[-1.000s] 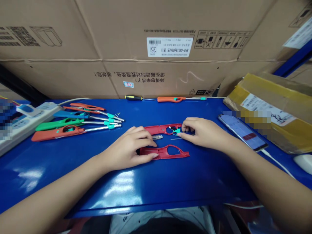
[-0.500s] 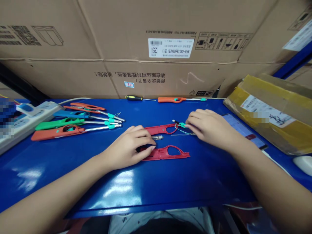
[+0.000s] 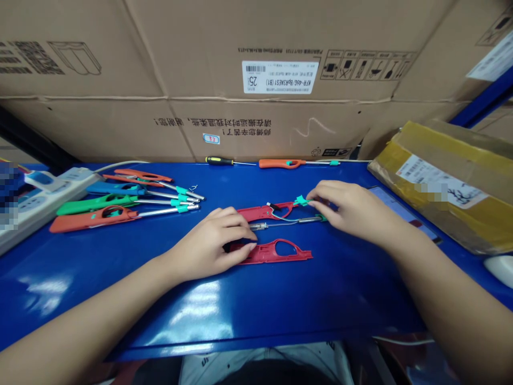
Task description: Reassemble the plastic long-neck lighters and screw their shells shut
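My left hand [image 3: 224,240] lies curled over the handle ends of two red lighter casing halves, the far half [image 3: 254,214] and the near half [image 3: 276,251], thumb on the near one. A clear tube-like part [image 3: 258,226] shows from under its fingers. Whatever its fingertips grip is hidden. My right hand [image 3: 336,206] is closed in a pinch on a small green plastic piece [image 3: 301,200] by the far half's tip. Beside that hand lies a metal-and-green part [image 3: 310,219] with a thin pale wire. A black wired piece [image 3: 273,206] rests over the far half.
Several assembled lighters [image 3: 96,215] lie at the left near a white power strip [image 3: 36,200]. A screwdriver [image 3: 220,161] and an orange lighter [image 3: 280,163] lie along the back. At the right are a phone [image 3: 401,211], a taped box [image 3: 444,184] and a white rounded object [image 3: 499,270].
The metal-and-green part now lies beside the right hand, its wire extending towards the clear part. The black piece has shifted left onto the far casing half. My left hand has barely moved.
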A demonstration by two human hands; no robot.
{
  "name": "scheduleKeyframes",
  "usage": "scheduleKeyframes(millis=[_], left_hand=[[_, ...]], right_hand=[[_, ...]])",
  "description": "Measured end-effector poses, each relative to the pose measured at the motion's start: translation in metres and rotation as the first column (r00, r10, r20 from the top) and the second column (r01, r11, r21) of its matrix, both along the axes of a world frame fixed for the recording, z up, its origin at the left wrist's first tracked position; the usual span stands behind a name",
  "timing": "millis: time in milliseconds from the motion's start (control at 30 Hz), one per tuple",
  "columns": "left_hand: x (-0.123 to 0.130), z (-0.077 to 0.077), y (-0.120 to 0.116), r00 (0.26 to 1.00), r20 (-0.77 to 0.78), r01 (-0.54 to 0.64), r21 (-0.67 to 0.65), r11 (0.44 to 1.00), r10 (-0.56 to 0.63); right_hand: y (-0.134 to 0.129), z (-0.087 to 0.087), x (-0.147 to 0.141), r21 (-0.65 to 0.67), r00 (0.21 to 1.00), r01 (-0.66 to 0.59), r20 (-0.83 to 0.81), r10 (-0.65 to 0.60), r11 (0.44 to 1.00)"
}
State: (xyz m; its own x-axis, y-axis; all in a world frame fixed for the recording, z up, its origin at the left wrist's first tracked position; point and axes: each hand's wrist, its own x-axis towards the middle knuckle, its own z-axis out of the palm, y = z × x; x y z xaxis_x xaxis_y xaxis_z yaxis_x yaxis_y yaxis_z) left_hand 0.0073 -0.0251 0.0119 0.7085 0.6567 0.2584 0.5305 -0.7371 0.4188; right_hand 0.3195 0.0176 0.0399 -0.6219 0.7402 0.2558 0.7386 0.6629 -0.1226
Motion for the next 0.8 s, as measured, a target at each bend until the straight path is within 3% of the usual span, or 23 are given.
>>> scheduleKeyframes(millis=[300,433,533,633,800], left_hand=[[0.001,0.000,0.000,0.999,-0.043,0.010,0.043,0.999,-0.008],[-0.008,0.003,0.007,0.996,0.000,-0.083,0.187,0.979,0.084],[-0.019,0.008,0.016,0.976,0.047,-0.216,0.260,0.941,0.211],[-0.027,0.005,0.025,0.955,0.007,-0.290,0.206,0.935,0.295],[-0.026,-0.008,0.035,0.920,0.049,-0.386,-0.072,0.920,0.390]], right_hand=[[-0.001,0.002,0.000,-0.045,0.988,0.086,0.133,-0.079,0.995],[0.000,0.002,0.001,-0.046,0.994,0.101,0.052,-0.099,0.994],[0.004,-0.003,0.000,-0.059,0.997,0.070,-0.014,-0.071,0.996],[0.013,-0.017,-0.001,-0.065,0.992,0.062,-0.108,-0.068,0.996],[0.025,-0.038,-0.009,-0.220,0.946,0.033,-0.307,-0.101,0.975]])
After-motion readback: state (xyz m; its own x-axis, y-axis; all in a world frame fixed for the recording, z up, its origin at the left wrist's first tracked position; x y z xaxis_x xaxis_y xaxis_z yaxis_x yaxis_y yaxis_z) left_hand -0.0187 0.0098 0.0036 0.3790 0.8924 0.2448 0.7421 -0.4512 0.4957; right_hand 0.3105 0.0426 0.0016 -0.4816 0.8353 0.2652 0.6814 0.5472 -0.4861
